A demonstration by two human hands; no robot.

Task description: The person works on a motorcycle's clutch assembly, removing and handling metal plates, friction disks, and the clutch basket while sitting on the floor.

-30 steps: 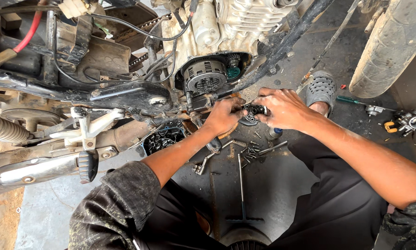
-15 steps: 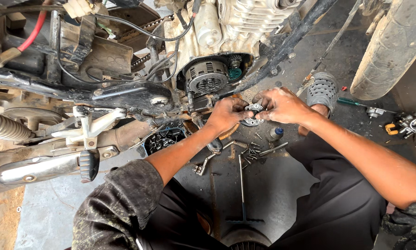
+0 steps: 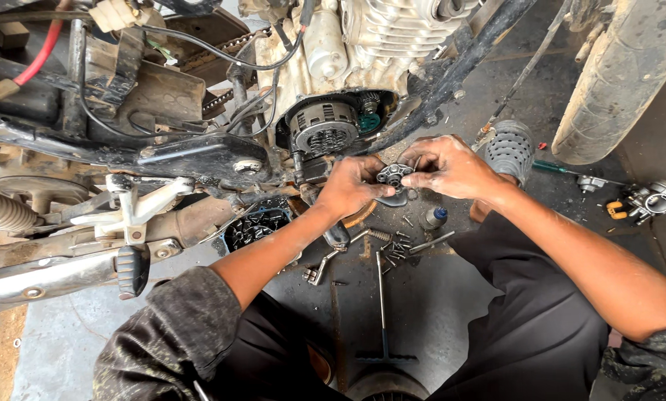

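Both my hands hold a small round metal plate (image 3: 394,177) with several holes, just below the open side of a motorcycle engine. My left hand (image 3: 355,186) grips its left and lower edge. My right hand (image 3: 451,167) pinches its right edge with the fingertips. Above and to the left sits the exposed round clutch pack (image 3: 323,134) in the engine casing. On the floor under my hands lie loose bolts and springs (image 3: 396,245) and a T-handle wrench (image 3: 382,304).
The motorcycle lies across the top, with its exhaust pipe (image 3: 58,271) and footpeg (image 3: 134,267) at left and a tyre (image 3: 622,74) at upper right. A removed engine cover (image 3: 255,226), a screwdriver (image 3: 563,169) and a carburettor part (image 3: 644,199) lie around on the oily floor.
My hands have shifted slightly with the round plate between them, turning it; the view has tilted a little. Nothing else has moved.
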